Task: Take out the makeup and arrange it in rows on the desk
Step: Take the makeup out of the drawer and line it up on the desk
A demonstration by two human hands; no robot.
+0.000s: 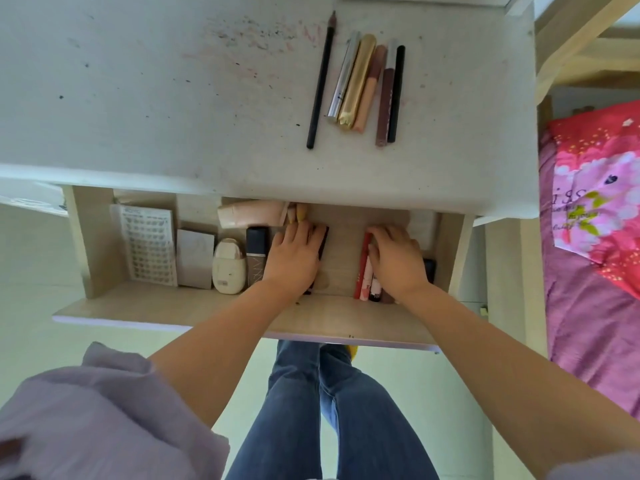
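Observation:
An open wooden drawer [194,303] under the white desk [173,98] holds makeup. My left hand [294,254] lies over a dark flat item [323,242] in the drawer's middle, its fingers curled round it. My right hand [396,258] covers a bunch of slim tubes [365,271], red, pink and black, its fingers bent over them. On the desk lies a row of long items: a black pencil [322,81], a silver tube [344,76], a gold tube [358,81], a peach tube [372,84], a brown tube [385,105] and a black liner [396,93].
Also in the drawer: a sticker sheet [149,244], a white card [195,258], a cream compact [228,266], a dark foundation bottle [257,254], a pink tube [252,213]. A bed with a pink cover [595,220] stands to the right. My jeans show below the drawer.

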